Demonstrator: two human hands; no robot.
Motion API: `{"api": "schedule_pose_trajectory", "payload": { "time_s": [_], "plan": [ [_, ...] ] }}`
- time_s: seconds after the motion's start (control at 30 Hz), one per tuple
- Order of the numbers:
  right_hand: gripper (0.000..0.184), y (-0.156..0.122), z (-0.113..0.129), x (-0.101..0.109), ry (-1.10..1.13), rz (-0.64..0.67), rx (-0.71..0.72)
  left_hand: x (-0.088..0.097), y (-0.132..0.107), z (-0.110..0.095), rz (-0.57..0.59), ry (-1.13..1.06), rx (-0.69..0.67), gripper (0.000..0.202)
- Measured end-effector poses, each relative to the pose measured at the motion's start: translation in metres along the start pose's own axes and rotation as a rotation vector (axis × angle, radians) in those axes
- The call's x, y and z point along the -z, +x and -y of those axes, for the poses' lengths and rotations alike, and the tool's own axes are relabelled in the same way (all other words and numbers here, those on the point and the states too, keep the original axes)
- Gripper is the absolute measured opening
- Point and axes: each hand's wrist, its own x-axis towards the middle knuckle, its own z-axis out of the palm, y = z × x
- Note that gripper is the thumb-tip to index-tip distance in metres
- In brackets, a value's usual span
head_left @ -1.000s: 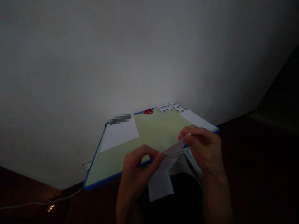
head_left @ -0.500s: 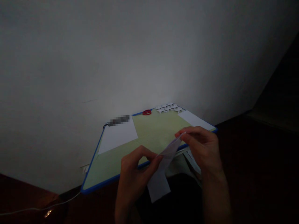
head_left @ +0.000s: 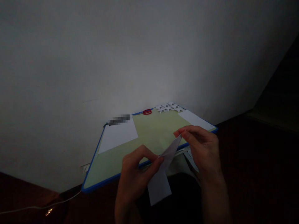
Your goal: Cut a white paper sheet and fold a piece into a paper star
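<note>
A white piece of paper point(head_left: 160, 186) hangs between my hands, above the near edge of a small table. Thumb and index finger of my left hand point(head_left: 140, 172) pinch it near its middle, where it looks folded. My right hand point(head_left: 201, 144) pinches the upper corner, and its fingertips partly cover that corner. The lower end of the paper dangles free over dark clothing, its bottom edge slanted.
The green table point(head_left: 154, 127) has a blue rim and stands against a pale wall point(head_left: 149, 56). White sheets point(head_left: 119, 137) lie on it left and right. Red-handled scissors point(head_left: 147, 112) and several small folded paper pieces point(head_left: 169, 107) are at the back. A cable point(head_left: 51, 205) runs lower left.
My right fingers have shifted slightly at the paper's corner, covering more of its tip. The paper's lower end has swung down a little. My left hand keeps its pinch, nearly still.
</note>
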Motion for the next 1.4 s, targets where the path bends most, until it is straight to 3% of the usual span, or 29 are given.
{"api": "schedule_pose_trajectory", "payload": {
  "time_s": [0.43, 0.67, 0.77, 0.93, 1.07, 1.4],
  "plan": [
    [0.012, -0.004, 0.010, -0.023, -0.223, -0.130, 0.151, -0.003, 0.006, -0.009, 0.059, -0.051, 0.018, 0.022],
    [0.008, -0.005, 0.006, -0.024, -0.252, -0.115, 0.223, -0.007, 0.010, -0.008, 0.129, -0.023, 0.011, 0.022],
    [0.009, -0.006, 0.002, -0.024, -0.270, -0.062, 0.256, -0.009, 0.010, -0.007, 0.088, -0.017, -0.012, 0.015],
    [0.011, -0.007, 0.004, -0.027, -0.281, 0.003, 0.266, -0.012, 0.012, -0.012, 0.022, -0.037, -0.017, 0.034],
    [0.013, -0.007, 0.006, -0.027, -0.282, -0.013, 0.289, -0.014, 0.012, -0.014, -0.041, -0.016, -0.085, 0.017],
    [0.013, -0.007, 0.001, -0.026, -0.282, -0.071, 0.304, -0.016, 0.012, -0.006, -0.007, -0.032, -0.075, 0.011]
  ]
}}
